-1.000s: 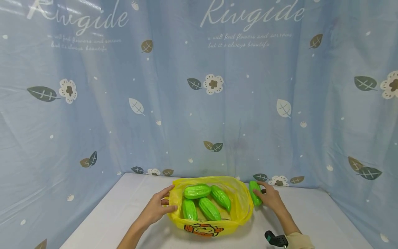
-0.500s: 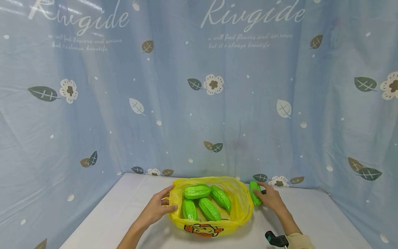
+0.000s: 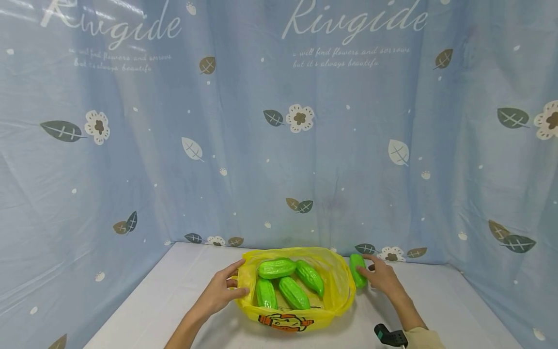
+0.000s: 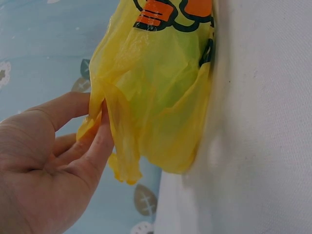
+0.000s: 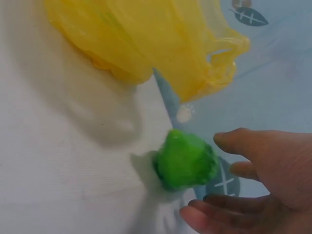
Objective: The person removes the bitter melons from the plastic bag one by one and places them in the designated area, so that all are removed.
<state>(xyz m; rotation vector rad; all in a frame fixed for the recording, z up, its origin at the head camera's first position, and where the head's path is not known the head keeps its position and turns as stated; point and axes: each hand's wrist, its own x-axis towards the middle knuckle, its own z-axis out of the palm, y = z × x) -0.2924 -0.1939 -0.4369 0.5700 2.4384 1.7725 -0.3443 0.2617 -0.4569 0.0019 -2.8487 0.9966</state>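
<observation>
A yellow plastic bag [image 3: 322,318] lies with its mouth spread wide on the white table, a cartoon print on its front. Inside rest several bright green, ridged bitter melons [image 3: 294,293]. At the bag's left side my left hand [image 3: 217,291] pinches the plastic between thumb and fingers, as the left wrist view confirms. One more bitter melon [image 3: 355,265] lies outside, just right of the bag. Around this melon my right hand [image 3: 384,280] is held with thumb and fingers apart; in the right wrist view a gap shows between thumb and melon [image 5: 183,163].
A blue curtain [image 3: 340,194] with leaf and flower prints encloses the white table [image 3: 453,310] at the back and sides. A small black device [image 3: 390,335] sits by the right sleeve [image 3: 423,338].
My right hand has shifted very slightly to the right at the outer bitter melon. The left hand, the bag and the melons look unchanged.
</observation>
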